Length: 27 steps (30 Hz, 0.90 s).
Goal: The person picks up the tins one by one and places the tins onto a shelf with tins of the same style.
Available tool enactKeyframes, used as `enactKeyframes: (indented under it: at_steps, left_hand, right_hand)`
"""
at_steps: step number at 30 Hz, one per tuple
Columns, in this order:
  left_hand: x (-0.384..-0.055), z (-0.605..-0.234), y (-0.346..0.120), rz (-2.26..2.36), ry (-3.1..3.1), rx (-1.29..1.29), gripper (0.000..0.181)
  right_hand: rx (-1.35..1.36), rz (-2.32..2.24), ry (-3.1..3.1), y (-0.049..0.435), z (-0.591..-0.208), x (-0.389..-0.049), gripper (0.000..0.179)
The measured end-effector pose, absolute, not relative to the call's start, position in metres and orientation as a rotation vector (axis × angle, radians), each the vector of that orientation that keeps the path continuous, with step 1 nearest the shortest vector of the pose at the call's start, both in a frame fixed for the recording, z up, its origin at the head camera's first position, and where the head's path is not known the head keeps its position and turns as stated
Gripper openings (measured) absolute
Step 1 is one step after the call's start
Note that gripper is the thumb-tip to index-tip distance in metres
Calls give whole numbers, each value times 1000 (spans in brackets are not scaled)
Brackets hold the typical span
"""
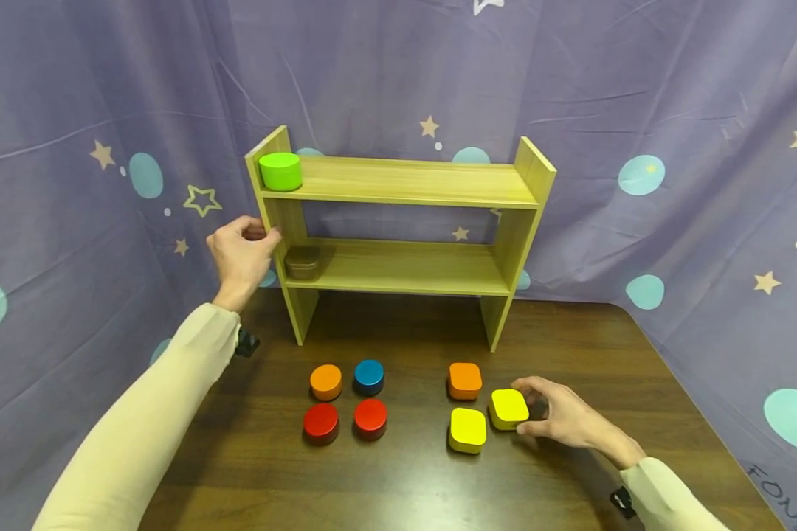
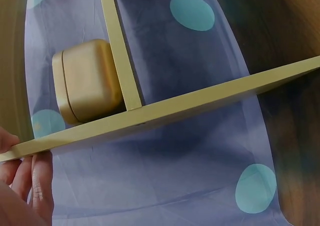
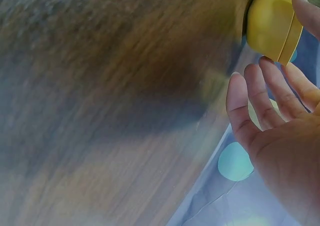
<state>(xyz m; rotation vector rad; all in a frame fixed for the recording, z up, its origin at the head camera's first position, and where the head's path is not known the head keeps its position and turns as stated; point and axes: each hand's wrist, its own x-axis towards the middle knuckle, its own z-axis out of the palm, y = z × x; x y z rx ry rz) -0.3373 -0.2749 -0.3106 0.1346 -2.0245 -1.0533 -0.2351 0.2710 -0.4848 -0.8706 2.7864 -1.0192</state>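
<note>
My left hand [image 1: 242, 251] grips the front edge of the wooden shelf's left side panel [image 2: 190, 103], thumb on one side and fingers on the other. Inside that panel, a gold-brown rounded-square tin [image 2: 90, 81] sits on the lower board. A green round tin [image 1: 281, 172] stands above it on the top board. My right hand [image 1: 567, 414] is at the right side of a yellow rounded-square tin [image 1: 508, 410], thumb and fingers spread about its near and far corners. Its fingers look fairly straight; firm contact is hard to tell. Another yellow square tin [image 1: 468, 431] lies just left.
On the brown table [image 1: 412, 490], an orange square tin [image 1: 465, 381] stands behind the yellow ones. Farther left are an orange round tin [image 1: 326, 382], a blue round tin [image 1: 369, 377] and two red round tins [image 1: 370, 419]. A purple curtain [image 1: 398, 81] hangs behind the shelf.
</note>
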Motion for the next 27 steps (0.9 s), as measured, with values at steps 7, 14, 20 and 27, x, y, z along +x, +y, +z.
enactKeyframes:
  at_steps: [7,14,20,27]
  left_hand:
    - [-336,-309,-277,-1044,-2038,119,23]
    - [-337,-309,-277,-1060,-2044,111,23]
    - [-338,-309,-277,-1033,-2043,90,23]
    - [-337,-311,-278,-1036,-2035,83,23]
  right_hand:
    - [-845,-980,2785,266,-488,-238,71]
    - [-830,-977,2756,262,-490,-238,73]
    - [-805,-1000,2713,261,-491,-237,71]
    - [-803,-969,2767,260,-484,-235,66]
